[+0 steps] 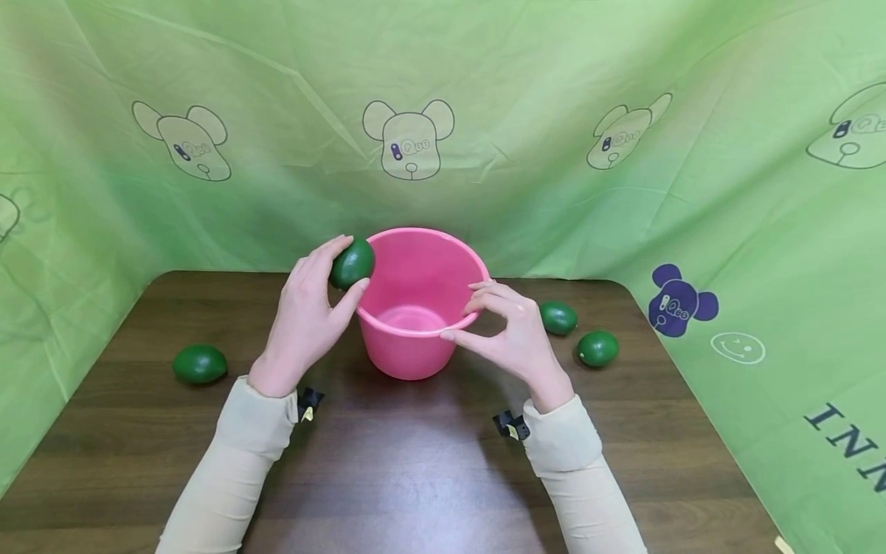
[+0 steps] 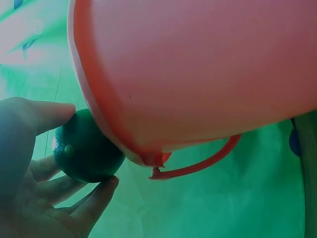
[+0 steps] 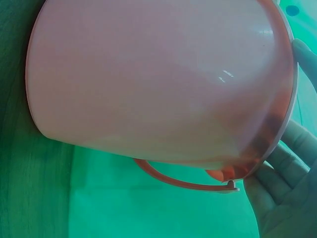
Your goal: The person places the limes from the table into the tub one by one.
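Note:
My left hand [image 1: 304,308] grips a dark green lime [image 1: 354,264] between thumb and fingers, up at the left rim of a pink bucket [image 1: 408,350]. In the left wrist view the lime [image 2: 89,148] shows a small stem nub and overlaps the bucket's edge. With thumb and fingers, my right hand [image 1: 515,331] holds the bucket's rim on the right side. The bucket stands upright, and its visible inside is bare pink. Its handle [image 3: 183,183] hangs down on the far side in the right wrist view.
One lime [image 1: 200,364] lies on the wooden table [image 1: 415,477] at left. Two more limes, a farther one [image 1: 557,317] and a nearer one [image 1: 597,348], lie right of the bucket. A green printed cloth [image 1: 498,215] hangs behind the table and along its sides.

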